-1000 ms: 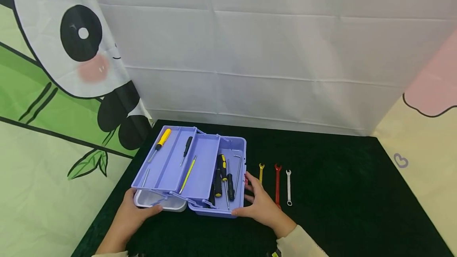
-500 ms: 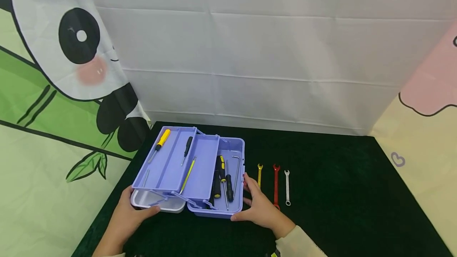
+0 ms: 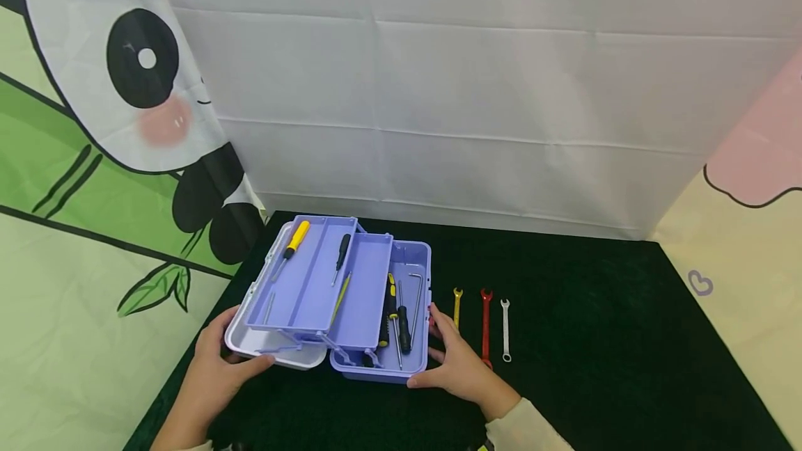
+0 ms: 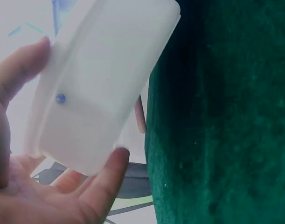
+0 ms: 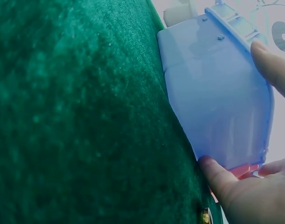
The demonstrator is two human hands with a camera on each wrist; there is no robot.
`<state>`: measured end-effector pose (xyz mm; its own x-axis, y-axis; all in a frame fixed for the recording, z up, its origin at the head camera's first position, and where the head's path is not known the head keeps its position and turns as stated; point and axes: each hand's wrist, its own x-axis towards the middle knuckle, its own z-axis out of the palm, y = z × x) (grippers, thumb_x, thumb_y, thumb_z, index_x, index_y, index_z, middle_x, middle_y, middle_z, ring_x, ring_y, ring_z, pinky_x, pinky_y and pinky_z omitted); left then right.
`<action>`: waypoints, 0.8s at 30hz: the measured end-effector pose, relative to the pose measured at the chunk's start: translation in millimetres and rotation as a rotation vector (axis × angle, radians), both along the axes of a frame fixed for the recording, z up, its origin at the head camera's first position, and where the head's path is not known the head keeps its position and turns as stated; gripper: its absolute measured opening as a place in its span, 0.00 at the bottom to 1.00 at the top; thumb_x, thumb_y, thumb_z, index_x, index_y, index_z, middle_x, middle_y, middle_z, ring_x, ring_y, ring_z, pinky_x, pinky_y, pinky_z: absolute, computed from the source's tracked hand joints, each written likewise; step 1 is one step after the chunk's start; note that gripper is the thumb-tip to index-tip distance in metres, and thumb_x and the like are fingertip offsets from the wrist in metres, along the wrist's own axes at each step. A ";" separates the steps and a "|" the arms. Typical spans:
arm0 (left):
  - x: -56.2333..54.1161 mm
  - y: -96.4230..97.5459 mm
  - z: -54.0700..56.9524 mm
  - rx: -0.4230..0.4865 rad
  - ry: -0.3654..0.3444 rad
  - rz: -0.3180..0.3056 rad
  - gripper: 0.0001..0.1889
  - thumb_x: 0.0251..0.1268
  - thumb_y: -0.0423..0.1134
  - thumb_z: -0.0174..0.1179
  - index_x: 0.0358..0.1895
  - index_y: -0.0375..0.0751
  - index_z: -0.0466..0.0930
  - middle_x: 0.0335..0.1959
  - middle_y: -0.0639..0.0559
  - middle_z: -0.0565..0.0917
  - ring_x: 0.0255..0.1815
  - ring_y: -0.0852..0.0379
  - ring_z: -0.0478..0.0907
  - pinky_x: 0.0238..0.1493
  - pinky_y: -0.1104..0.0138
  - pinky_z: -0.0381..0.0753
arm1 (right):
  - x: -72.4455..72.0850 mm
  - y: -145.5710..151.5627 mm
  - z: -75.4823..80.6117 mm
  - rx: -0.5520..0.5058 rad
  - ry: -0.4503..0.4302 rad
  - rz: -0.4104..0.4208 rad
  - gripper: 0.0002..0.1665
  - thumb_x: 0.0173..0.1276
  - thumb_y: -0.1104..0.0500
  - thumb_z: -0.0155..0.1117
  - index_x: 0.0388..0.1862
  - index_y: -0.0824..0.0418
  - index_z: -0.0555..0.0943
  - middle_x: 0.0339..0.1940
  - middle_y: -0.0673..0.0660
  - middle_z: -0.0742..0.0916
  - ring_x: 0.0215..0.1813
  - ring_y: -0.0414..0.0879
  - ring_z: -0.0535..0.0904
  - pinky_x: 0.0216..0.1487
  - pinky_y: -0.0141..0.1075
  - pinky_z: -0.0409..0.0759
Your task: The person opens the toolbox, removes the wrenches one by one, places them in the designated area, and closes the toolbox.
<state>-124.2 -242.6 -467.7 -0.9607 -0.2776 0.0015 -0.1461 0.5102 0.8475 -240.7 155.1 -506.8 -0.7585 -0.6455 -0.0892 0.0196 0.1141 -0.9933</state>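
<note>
A lavender toolbox (image 3: 412, 255) stands unfolded, its cantilever trays (image 3: 370, 277) spread toward the left. My left hand (image 3: 209, 367) grips the whitish lid (image 3: 241, 342) at its near left corner, thumb on the rim and fingers along the outside; the left wrist view shows the lid (image 4: 100, 84) raised off the cloth on that side. My right hand (image 3: 460, 367) holds the right end of the box, thumb at the near corner, fingers by the red latch (image 5: 245, 170). The trays carry a yellow screwdriver (image 3: 299, 235) and a black screwdriver (image 3: 342, 250). More screwdrivers and a hex key (image 3: 417, 301) lie in the base.
Right of the toolbox, a yellow wrench (image 3: 457, 305), a red wrench (image 3: 486, 322) and a silver wrench (image 3: 506, 329) lie side by side on the dark green cloth (image 3: 595, 339). My right hand is close to the yellow and red ones. A white curtain (image 3: 470, 103) hangs behind.
My left hand has lifted the lid's outer side, and the trays have swung up and slightly right, covering more of the base. My right hand stays at the box's right end.
</note>
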 end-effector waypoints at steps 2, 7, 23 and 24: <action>0.2 0.1 2.8 0.035 0.019 -0.011 0.55 0.58 0.45 0.78 0.82 0.45 0.48 0.75 0.36 0.60 0.63 0.34 0.70 0.58 0.47 0.81 | 0.6 -0.2 0.1 -0.005 -0.001 -0.002 0.77 0.54 0.62 0.84 0.87 0.54 0.37 0.84 0.62 0.49 0.82 0.65 0.49 0.72 0.47 0.68; 0.7 3.2 10.1 0.076 0.053 -0.022 0.55 0.59 0.42 0.78 0.83 0.49 0.47 0.75 0.37 0.62 0.61 0.34 0.74 0.51 0.57 0.86 | 1.1 -0.9 -1.3 -0.006 0.002 -0.011 0.77 0.54 0.62 0.85 0.87 0.53 0.38 0.84 0.61 0.50 0.82 0.64 0.50 0.72 0.47 0.68; 4.1 15.9 25.6 -0.172 0.221 -0.009 0.54 0.56 0.42 0.80 0.83 0.60 0.55 0.72 0.38 0.58 0.57 0.37 0.69 0.50 0.64 0.82 | 3.3 -6.9 -4.0 -0.021 -0.009 -0.020 0.77 0.54 0.61 0.84 0.87 0.52 0.38 0.85 0.61 0.48 0.82 0.64 0.50 0.72 0.48 0.69; 4.2 16.9 27.5 -0.197 0.217 -0.008 0.54 0.56 0.42 0.80 0.83 0.60 0.55 0.72 0.38 0.58 0.57 0.37 0.69 0.51 0.62 0.83 | 3.6 -7.3 -3.7 -0.026 -0.013 -0.020 0.77 0.54 0.62 0.84 0.87 0.51 0.38 0.85 0.61 0.48 0.82 0.64 0.50 0.72 0.48 0.69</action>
